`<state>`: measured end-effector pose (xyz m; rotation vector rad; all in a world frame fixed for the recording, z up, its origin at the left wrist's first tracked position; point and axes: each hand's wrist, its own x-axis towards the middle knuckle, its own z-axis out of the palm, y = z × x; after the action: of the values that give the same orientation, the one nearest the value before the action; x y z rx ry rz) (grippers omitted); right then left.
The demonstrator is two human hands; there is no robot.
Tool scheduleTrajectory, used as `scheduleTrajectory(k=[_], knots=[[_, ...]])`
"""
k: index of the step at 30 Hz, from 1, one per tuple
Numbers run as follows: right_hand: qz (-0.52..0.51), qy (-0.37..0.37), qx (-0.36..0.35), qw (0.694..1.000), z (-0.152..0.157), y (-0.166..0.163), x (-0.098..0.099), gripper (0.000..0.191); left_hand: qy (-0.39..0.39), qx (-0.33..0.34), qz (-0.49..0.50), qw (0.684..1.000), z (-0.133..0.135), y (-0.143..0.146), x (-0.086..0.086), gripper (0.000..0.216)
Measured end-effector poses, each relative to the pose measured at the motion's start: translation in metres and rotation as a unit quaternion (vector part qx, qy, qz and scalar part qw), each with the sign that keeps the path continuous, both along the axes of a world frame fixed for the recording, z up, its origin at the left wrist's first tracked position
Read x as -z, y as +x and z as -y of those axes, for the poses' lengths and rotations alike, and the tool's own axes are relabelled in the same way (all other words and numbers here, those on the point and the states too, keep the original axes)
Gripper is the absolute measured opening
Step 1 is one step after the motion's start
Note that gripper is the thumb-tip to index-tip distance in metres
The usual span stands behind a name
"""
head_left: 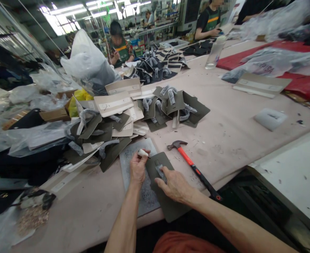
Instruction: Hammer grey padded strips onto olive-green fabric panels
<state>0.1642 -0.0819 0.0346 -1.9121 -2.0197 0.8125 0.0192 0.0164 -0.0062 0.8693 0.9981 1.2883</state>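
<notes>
An olive-grey flat panel (pixel 168 207) lies partly on a speckled grey board (pixel 146 193), its lower end past the table's front edge. My left hand (pixel 138 168) is closed at the panel's upper left corner, pinching a small white piece (pixel 142 153) with a thin dark tip; its kind is unclear. My right hand (pixel 177 184) rests on the panel, thumb and forefinger closed about a plastic-wrapped strap (pixel 160 171). Its other fingers are partly hidden. To the right lies a claw hammer (pixel 191 163) with a red and black handle.
Beyond the board, similar panels (pixel 115 151) with wrapped straps lie heaped, some showing pale backs. Plastic bags (pixel 84 59) crowd the left. A clear bottle (pixel 215 52), a white block (pixel 270 118) and red sheets (pixel 250 54) stand or lie rightward. Co-workers (pixel 119 45) sit across the table.
</notes>
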Motion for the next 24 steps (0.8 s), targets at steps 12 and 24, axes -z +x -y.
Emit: scheduleTrajectory(k=[12, 24], knots=[[-0.074, 0.003, 0.029, 0.997, -0.001, 0.010, 0.008, 0.034, 0.039, 0.075, -0.180, 0.980, 0.013, 0.011, 0.016, 0.036], [-0.151, -0.021, 0.011, 0.988, 0.000, 0.032, -0.003, 0.054, 0.059, 0.074, -0.230, 0.969, 0.012, 0.009, 0.018, 0.031]])
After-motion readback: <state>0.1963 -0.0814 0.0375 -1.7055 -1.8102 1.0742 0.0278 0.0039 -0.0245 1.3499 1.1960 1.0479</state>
